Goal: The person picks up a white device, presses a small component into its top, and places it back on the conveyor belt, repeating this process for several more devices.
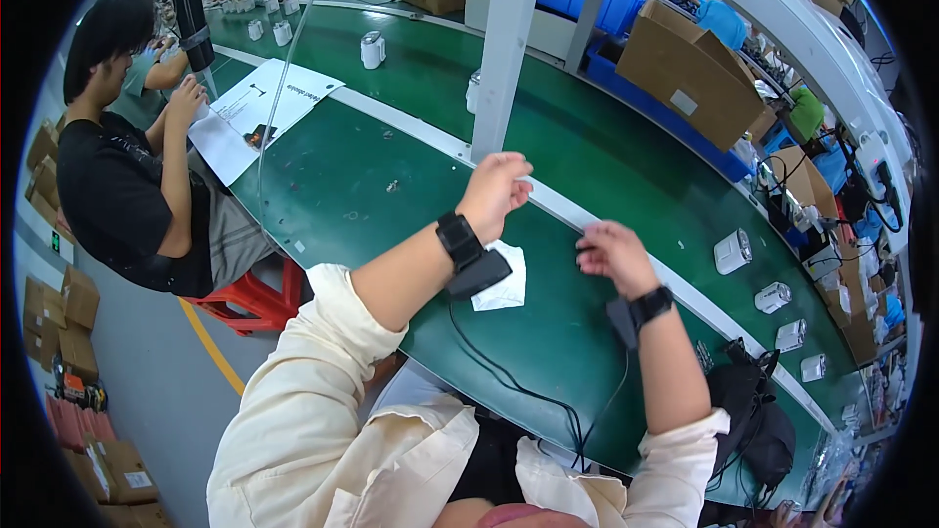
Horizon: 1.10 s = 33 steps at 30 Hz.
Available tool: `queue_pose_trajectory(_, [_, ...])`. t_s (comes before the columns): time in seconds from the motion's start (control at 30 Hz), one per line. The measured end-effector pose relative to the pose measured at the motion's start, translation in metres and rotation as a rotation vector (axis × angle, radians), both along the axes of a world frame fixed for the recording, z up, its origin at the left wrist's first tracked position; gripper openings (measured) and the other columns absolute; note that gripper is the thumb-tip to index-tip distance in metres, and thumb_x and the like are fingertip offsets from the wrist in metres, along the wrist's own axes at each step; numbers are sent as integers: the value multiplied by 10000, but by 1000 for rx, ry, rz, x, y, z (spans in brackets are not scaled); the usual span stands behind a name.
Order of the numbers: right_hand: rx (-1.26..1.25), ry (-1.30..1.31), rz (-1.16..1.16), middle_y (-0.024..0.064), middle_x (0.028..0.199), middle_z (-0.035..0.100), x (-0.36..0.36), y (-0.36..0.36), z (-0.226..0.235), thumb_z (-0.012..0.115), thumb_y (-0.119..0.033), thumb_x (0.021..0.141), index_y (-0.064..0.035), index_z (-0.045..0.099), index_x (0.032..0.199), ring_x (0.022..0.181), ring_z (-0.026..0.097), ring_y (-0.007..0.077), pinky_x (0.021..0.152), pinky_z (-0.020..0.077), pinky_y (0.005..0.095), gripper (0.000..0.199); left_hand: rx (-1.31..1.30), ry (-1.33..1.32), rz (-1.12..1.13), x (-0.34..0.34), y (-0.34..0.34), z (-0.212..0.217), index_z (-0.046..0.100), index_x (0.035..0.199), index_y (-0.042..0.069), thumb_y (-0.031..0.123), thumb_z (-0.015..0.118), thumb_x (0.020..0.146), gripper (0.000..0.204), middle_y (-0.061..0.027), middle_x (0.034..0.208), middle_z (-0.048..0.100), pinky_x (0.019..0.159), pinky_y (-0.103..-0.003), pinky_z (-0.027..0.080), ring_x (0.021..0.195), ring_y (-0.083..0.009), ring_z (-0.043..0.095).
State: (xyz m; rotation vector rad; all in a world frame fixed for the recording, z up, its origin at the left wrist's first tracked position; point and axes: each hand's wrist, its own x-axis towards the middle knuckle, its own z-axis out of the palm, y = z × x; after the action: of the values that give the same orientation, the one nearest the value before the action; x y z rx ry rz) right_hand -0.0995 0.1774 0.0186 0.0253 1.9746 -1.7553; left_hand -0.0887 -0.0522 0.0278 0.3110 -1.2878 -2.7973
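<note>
left hand (496, 198), right hand (614, 252), both with fingers loosely curled, grip unclear from here, one white paper (506, 293) below, four white canisters (732, 251) rightward

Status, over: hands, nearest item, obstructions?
Left hand, right hand loosely curled, nothing visibly held. White item on green table, partly behind left wrist device. Black cables below hands.

A co-worker (127, 186) sits on a red stool (252, 291) — a yellow line (210, 344) crosses the grey floor (166, 401).
</note>
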Motion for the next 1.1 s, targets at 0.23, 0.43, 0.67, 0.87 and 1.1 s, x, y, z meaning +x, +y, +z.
queue_pose_trajectory(0.23, [176,322,89,72,978,615,-124,-77,51,647,-196,853,-47,547,1200,873,607,159,751,518,309,390,-387,199,-102,-6,9,-55,509,1103,24,115,644,833,315,-43,813,581,649,-280,475,712,-146,577])
queue_pose_trajectory(0.43, [442,1027,340,137,1238,599,-227,-133,29,737,-280,761,-77,495,1324,1164,549,272,940,462,382,646,-731,252,-27,1,26,-67,536,1107,31,92,626,858,272,-35,807,580,664,-276,494,723,-126,577])
queue_pose_trajectory(0.67, [396,1106,571,161,1185,585,-249,-223,2,848,-387,636,-87,494,1321,1116,552,278,974,444,426,828,-682,216,-11,-3,17,-79,524,1136,22,5,581,861,282,-42,818,588,668,-252,492,715,-121,577])
queue_pose_trajectory(0.87, [714,1055,490,163,1168,604,-243,-207,5,833,-370,648,-67,573,1235,1070,590,284,920,478,393,711,-714,216,-68,2,23,-64,474,1178,5,-1,591,865,334,-64,921,573,709,-250,489,764,-125,574])
queue_pose_trajectory(1.1, [215,536,199,142,1071,605,-172,-103,55,789,-230,730,-22,427,1355,1004,602,227,852,500,353,751,-812,320,40,21,27,-52,397,1272,15,98,663,853,503,-111,1090,521,816,-292,478,927,-161,557])
